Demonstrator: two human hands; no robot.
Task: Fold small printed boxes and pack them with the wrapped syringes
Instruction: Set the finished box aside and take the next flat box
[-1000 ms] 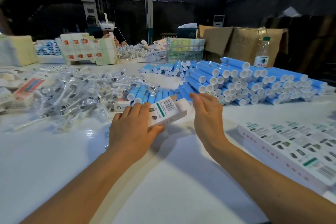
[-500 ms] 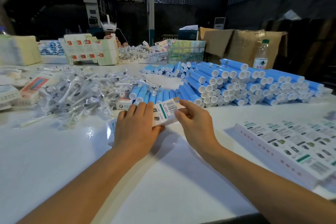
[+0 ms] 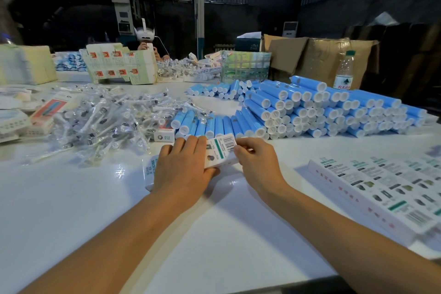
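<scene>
Syringes [image 3: 102, 124] lie heaped at left, within reach for packing. The left hand [image 3: 183, 169] grips the box [image 3: 220, 150] near table [image 3: 71, 210] centre, steadying it. The right hand [image 3: 256, 162] pinches its end, probably to close the flap.

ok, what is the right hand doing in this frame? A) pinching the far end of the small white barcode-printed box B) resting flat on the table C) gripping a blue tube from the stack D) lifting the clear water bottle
A: the right hand pinches the far end of the small white barcode-printed box, which the left hand grips.
</scene>
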